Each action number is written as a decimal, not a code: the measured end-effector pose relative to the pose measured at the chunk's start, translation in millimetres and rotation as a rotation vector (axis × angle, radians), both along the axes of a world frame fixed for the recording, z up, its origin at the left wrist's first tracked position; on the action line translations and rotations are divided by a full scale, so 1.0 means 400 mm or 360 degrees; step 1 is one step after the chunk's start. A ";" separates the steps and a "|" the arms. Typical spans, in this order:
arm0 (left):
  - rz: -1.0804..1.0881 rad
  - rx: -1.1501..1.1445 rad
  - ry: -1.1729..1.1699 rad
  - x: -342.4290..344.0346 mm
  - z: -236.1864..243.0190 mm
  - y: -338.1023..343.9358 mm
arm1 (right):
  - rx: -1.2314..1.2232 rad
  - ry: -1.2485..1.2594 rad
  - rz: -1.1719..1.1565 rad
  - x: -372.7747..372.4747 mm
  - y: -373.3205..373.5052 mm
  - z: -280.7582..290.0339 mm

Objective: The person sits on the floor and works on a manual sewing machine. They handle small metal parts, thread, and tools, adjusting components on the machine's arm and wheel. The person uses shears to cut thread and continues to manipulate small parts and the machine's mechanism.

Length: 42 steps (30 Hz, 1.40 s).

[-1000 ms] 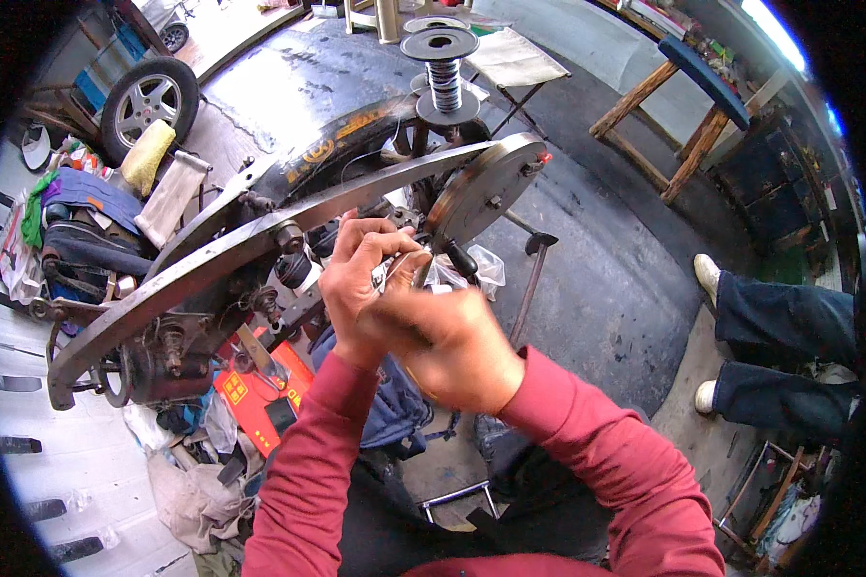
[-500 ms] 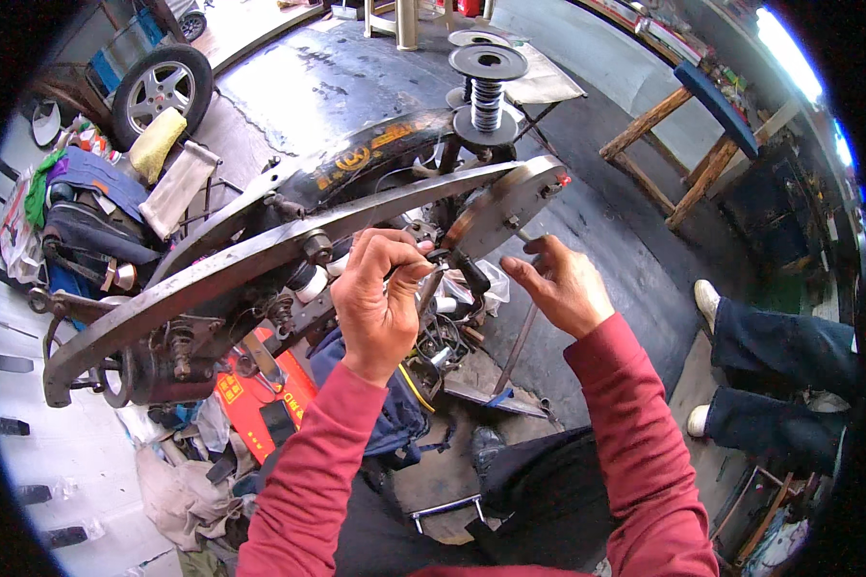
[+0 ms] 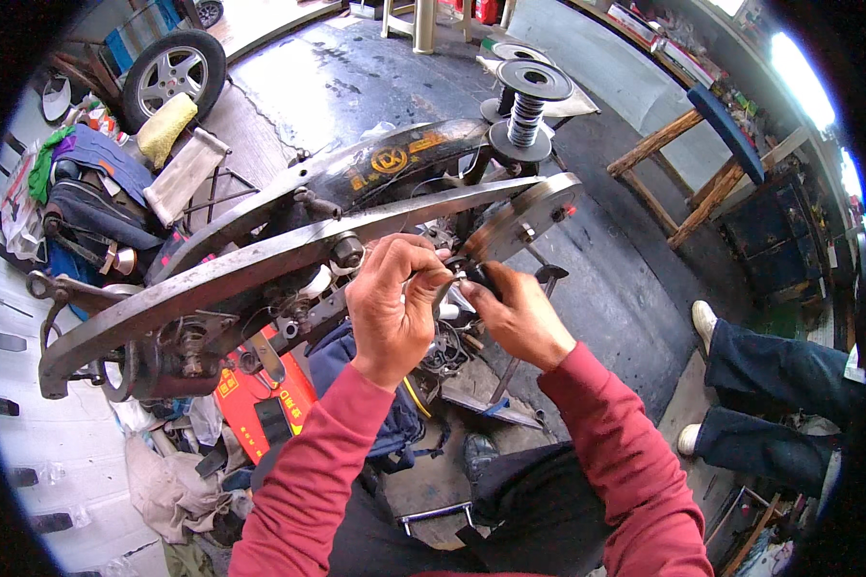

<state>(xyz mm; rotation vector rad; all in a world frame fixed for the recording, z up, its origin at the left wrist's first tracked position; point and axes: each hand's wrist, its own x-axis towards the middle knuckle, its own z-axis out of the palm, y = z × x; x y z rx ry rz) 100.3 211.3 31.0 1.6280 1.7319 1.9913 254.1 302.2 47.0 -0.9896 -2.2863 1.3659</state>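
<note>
A black cast-metal machine (image 3: 423, 144) with gold markings, seemingly a hand-cranked shoe-stitching machine, stretches across the view. Its long grey arm (image 3: 260, 248) runs up to a round metal wheel (image 3: 524, 219). Below the wheel, my left hand (image 3: 394, 308) is closed, thumb and forefinger pinching a small dark part too small to name. My right hand (image 3: 527, 313) has come against it, fingers curled beside the black handle, its thumb at the same small part. What the right fingers hold is mostly hidden. Thread spools (image 3: 524, 120) stand above the wheel.
A spare car wheel (image 3: 173, 77) leans at the far left beside piled bags and a folding stool (image 3: 188, 178). A red box (image 3: 260, 404) and cloths lie below the machine. At right are a wooden stool (image 3: 726, 135) and another person's legs (image 3: 770, 356).
My right hand has left the wheel's side and moved left and down to meet my left hand. The left hand keeps its pinch. The view has shifted slightly.
</note>
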 end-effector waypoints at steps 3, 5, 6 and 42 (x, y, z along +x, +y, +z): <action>0.0001 -0.0027 0.0023 0.002 0.001 -0.002 | -0.0011 0.0248 -0.0127 0.023 0.032 0.055; 0.0039 -0.0049 -0.0096 0.008 0.000 -0.002 | 0.0096 0.0300 -0.0258 0.055 0.094 0.067; 0.0036 -0.0029 -0.0090 0.010 0.000 -0.002 | 0.0251 0.0457 -0.0292 0.075 0.136 0.064; -0.0069 -0.0052 -0.0057 0.001 0.014 -0.012 | -0.1783 0.0820 -0.0250 0.000 -0.037 -0.025</action>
